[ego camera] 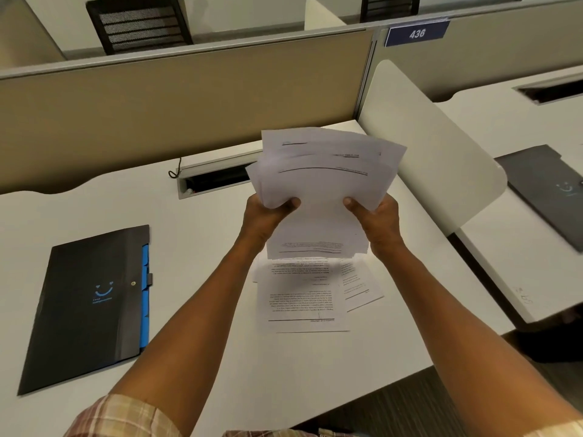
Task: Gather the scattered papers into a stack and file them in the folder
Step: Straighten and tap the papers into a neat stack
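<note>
A fanned bundle of printed white papers (321, 187) is held up above the white desk (195, 228). My left hand (266, 217) grips its left edge and my right hand (377, 220) grips its right edge, thumbs on top. Under the bundle, a few more printed sheets (304, 298) lie loosely overlapped on the desk. A black folder (85, 307) with a blue smile logo and blue tabs lies shut at the desk's left.
A beige partition (189, 99) runs along the back, with a cable slot (214, 178) in front of it. A white curved divider (432, 152) stands on the right. Beyond it, a second black folder (542, 184) lies on the neighbouring desk.
</note>
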`<state>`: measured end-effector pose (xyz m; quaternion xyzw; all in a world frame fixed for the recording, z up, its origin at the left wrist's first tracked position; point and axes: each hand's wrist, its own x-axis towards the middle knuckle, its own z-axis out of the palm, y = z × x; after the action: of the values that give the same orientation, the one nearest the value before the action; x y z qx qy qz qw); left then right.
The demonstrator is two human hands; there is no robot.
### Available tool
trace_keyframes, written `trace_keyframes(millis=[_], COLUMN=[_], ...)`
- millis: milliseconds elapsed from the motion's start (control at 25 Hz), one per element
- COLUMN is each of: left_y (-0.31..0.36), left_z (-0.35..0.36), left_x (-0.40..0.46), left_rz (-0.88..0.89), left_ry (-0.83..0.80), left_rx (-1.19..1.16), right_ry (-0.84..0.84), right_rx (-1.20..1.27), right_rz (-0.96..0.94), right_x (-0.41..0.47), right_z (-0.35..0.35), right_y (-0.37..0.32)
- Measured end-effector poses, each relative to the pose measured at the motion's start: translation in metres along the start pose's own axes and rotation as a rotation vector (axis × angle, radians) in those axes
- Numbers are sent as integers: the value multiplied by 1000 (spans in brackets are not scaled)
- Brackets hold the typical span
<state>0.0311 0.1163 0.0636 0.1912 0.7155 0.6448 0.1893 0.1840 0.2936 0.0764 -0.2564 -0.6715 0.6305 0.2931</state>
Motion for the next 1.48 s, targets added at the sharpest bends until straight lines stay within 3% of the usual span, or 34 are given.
trace_keyframes(millis=[120, 480, 760, 1080, 1240, 1480], left_y=[-3, 0, -15, -18, -27, -19], left_z=[-7, -3, -9, -5, -3, 6], left_x=[1, -2, -6, -3, -4, 1], left_rz=[2, 10, -65, -90, -213, -185], left_ry=[0, 45, -37, 20, -54, -43], left_rx=[24, -37, 9, -21, 89, 191], right_ry=[-28, 132, 45, 82, 30, -24], right_rx=[-32, -170, -206, -251, -375, -434], right_rz=[35, 74, 153, 128, 130, 116], right_x=[-3, -12, -19, -15, -17, -7], right_z=[-2, 19, 11, 15, 14, 5], right_y=[9, 27, 47, 54, 63, 56])
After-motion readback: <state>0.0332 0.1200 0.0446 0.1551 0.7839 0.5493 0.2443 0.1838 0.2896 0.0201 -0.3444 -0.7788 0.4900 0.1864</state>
